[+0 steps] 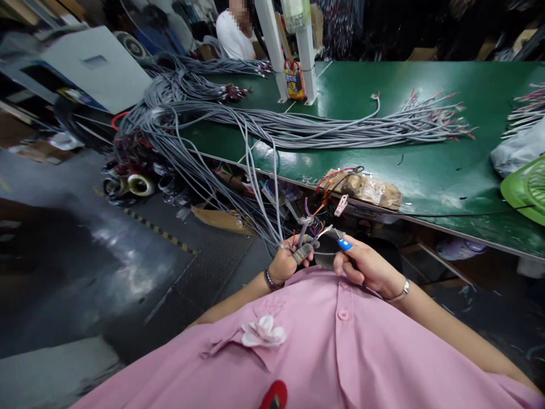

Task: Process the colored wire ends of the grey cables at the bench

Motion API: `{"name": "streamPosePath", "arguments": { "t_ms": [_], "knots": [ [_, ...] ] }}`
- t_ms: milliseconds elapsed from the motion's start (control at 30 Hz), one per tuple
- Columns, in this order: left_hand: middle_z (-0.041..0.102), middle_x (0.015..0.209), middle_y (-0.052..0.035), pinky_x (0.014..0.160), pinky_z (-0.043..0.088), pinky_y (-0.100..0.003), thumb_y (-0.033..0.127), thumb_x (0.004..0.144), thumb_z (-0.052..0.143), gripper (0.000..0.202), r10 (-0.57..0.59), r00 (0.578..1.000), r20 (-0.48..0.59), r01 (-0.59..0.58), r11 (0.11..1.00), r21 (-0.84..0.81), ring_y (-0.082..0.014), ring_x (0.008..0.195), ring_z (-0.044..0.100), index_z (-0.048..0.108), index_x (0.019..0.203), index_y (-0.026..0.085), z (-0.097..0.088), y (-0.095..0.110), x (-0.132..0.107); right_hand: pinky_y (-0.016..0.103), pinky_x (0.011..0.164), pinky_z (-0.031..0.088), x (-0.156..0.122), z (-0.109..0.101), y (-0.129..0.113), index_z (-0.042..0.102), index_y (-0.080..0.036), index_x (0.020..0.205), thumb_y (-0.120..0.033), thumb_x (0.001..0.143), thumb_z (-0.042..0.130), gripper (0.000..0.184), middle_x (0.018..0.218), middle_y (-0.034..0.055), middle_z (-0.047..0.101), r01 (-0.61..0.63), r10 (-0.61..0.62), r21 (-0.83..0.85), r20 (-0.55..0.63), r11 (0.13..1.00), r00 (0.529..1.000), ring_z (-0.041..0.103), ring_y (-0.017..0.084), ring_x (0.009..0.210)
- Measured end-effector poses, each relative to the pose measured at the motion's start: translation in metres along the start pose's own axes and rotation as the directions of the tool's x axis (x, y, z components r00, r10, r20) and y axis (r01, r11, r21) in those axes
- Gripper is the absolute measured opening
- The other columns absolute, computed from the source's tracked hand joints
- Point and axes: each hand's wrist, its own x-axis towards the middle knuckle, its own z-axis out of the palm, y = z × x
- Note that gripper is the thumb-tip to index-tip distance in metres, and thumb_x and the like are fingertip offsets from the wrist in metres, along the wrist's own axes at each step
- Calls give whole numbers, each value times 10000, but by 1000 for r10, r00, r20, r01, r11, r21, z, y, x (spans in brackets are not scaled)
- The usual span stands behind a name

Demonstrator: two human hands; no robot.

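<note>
My left hand (286, 262) is closed around the ends of several grey cables (279, 218), with grey knitted coverings on some of its fingers. From this grip fan out thin coloured wires (315, 226) and a whitish bundle of strands (326, 230). To the right of these wires, my right hand (368, 266) pinches a small blue-handled tool (344, 244). A thin pointed metal tip sticks out of the tool toward the strands; whether it touches them I cannot tell. Its exact kind is hidden by the fingers.
A long bundle of grey cables (298, 128) lies across the green table (447, 176) and hangs over its front edge. A taped block (370, 190) with a pink clip (341, 205) sits there. White posts (305, 62) rise behind; a green fan (528, 187) stands right. A person (233, 34) is beyond.
</note>
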Motion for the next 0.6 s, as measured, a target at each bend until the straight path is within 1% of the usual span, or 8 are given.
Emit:
{"name": "streamPosePath", "arguments": {
  "t_ms": [67, 100, 200, 233, 300, 433, 500, 600],
  "knots": [
    [629, 660, -4, 450, 404, -174, 496, 801, 707, 405, 4, 1000, -11, -4, 999, 36, -60, 472, 532, 633, 901, 111, 1, 1, 0, 172, 338, 237, 1, 0, 0, 563, -166, 1050, -447, 885, 611, 329, 703, 52, 725, -33, 33, 27, 23, 999, 999, 351, 42, 332],
    [630, 661, -4, 455, 410, -175, 493, 803, 705, 398, 1, 1000, -11, -1, 999, 51, -61, 475, 535, 626, 888, 113, 2, 1, 0, 168, 346, 234, 1, 0, 1, 577, -158, 1013, -401, 860, 649, 296, 717, 55, 725, -44, 43, 45, 22, 998, 999, 342, 34, 349],
    [627, 665, -5, 463, 421, -176, 489, 813, 695, 393, -13, 1000, 8, 13, 997, 74, -61, 478, 533, 633, 897, 110, 4, 1, 1, 154, 339, 164, 1, -1, 3, 572, -163, 907, -310, 806, 699, 219, 715, 30, 708, -43, 50, 126, -48, 991, 998, 246, 13, 365],
    [624, 667, -5, 464, 421, -175, 488, 818, 690, 395, -15, 1000, 15, 14, 997, 79, -60, 479, 531, 641, 914, 108, 4, 0, 1, 153, 333, 148, 2, -1, 4, 563, -173, 910, -305, 808, 691, 210, 713, 24, 706, -38, 49, 148, -73, 988, 996, 221, 13, 360],
    [619, 671, -7, 466, 420, -174, 488, 826, 680, 401, -16, 1000, 26, 14, 996, 92, -59, 483, 529, 652, 939, 104, 5, -1, 2, 154, 318, 156, 2, -2, 4, 551, -193, 966, -304, 823, 660, 211, 729, 28, 718, -28, 45, 171, -94, 985, 995, 210, 20, 346],
    [624, 659, -13, 466, 425, -181, 506, 808, 693, 435, -33, 998, 47, 27, 992, 120, -65, 483, 522, 659, 961, 101, 5, -5, 4, 157, 300, 201, 3, -5, 3, 533, -209, 1114, -268, 844, 613, 288, 782, 46, 739, -37, 49, 194, -61, 980, 997, 213, 28, 327],
    [628, 658, -16, 467, 425, -183, 512, 793, 707, 448, -37, 998, 52, 30, 991, 128, -67, 484, 520, 659, 960, 99, 5, -7, 5, 153, 296, 200, 2, -5, 2, 531, -203, 1124, -253, 848, 601, 289, 777, 45, 735, -55, 69, 216, -57, 975, 996, 200, 25, 324],
    [625, 658, -17, 462, 417, -180, 513, 805, 692, 439, -31, 998, 51, 25, 992, 128, -65, 480, 516, 656, 952, 101, 5, -9, 5, 146, 292, 186, 2, -3, 2, 530, -203, 1096, -250, 845, 598, 265, 750, 29, 718, -74, 89, 244, -50, 967, 995, 185, 20, 323]
  ]
}}
